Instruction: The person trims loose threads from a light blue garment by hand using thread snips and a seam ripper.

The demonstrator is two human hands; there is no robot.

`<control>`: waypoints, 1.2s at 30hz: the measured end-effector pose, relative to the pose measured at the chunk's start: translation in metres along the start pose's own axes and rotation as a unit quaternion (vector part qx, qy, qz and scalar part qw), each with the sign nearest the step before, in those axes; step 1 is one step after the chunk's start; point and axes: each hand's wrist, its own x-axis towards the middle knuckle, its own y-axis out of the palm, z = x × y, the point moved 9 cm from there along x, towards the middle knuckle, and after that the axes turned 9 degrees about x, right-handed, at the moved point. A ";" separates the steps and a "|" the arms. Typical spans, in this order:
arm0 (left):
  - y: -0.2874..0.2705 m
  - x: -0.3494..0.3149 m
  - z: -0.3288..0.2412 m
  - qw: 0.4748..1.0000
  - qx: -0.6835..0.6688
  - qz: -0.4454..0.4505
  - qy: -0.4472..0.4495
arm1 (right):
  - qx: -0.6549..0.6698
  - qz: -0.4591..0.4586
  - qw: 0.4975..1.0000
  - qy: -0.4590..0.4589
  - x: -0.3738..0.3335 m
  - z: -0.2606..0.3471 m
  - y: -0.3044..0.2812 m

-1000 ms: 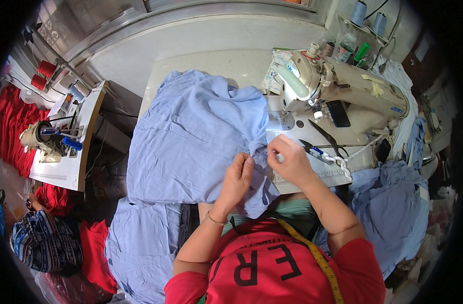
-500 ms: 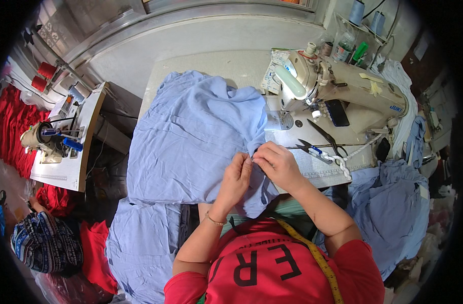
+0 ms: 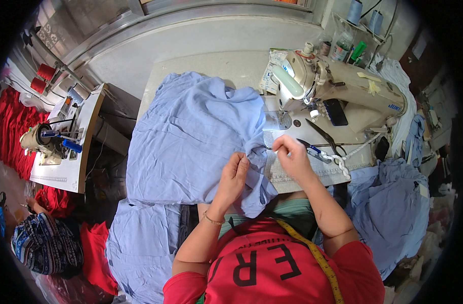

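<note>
Blue cloth (image 3: 191, 137) spread over desk (image 3: 191, 66), edge pinched in left hand (image 3: 235, 175) grip. Right hand (image 3: 291, 154) grip likewise clamped on edge, beside sewing machine (image 3: 337, 91).

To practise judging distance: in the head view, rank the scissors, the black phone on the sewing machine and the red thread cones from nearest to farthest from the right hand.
From the right hand:
1. Scissors, just to its right on the machine bed.
2. Black phone, farther up on the machine.
3. Red thread cones, far left, beyond the blue fabric.
</note>
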 end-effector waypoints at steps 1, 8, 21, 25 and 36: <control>0.000 0.000 0.001 1.000 0.000 0.000 -0.001 | 0.024 0.022 0.999 -0.014 -0.002 0.011 0.009; -0.002 -0.003 -0.015 0.998 0.047 -0.023 0.033 | -0.097 0.017 0.968 -0.230 -0.009 0.055 0.041; -0.001 -0.001 0.000 1.000 -0.014 -0.011 -0.002 | -0.329 -0.075 0.940 -0.038 0.003 -0.008 -0.015; 0.000 -0.001 0.000 1.000 -0.005 -0.005 0.004 | 0.050 0.014 0.997 -0.052 -0.001 0.025 0.011; -0.001 -0.009 -0.034 0.980 0.185 -0.041 0.052 | 0.109 0.084 0.986 0.091 -0.016 0.008 0.036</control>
